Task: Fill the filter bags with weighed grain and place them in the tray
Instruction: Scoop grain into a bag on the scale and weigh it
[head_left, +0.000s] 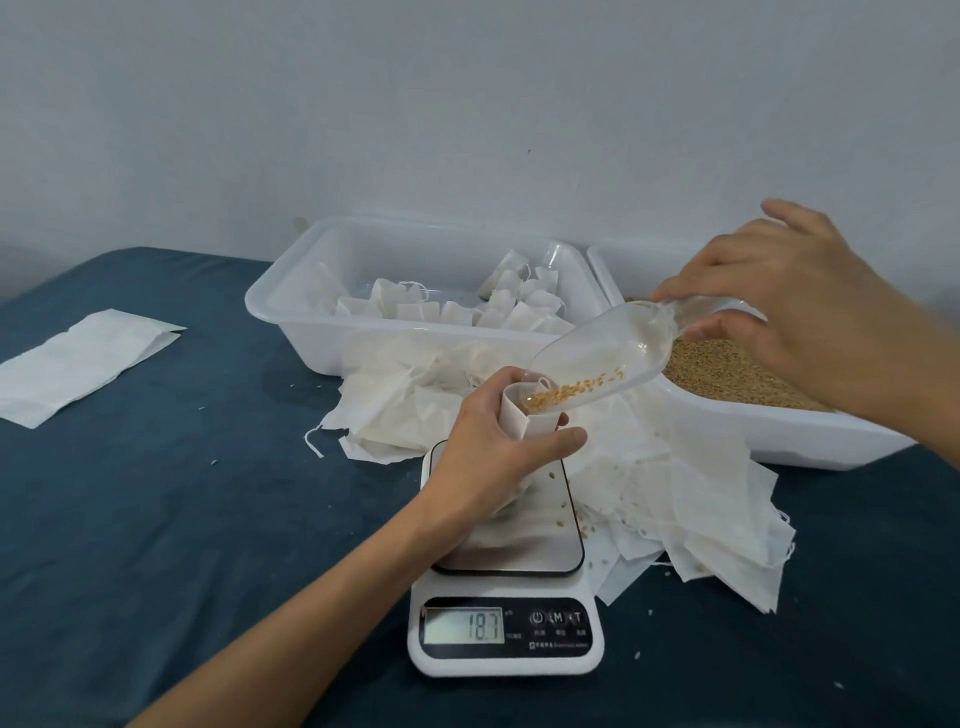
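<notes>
Left hand (496, 449): fingers wrapped round small white paper filter bag (524, 413), held open above white digital scale (506, 587).
Right hand (789, 306): fingers pinched clear plastic scoop (608, 351), tipped, golden grain (561, 392) at bag mouth.

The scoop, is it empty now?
No, the clear scoop held by the right hand has grain at its tip, over the filter bag.
</notes>
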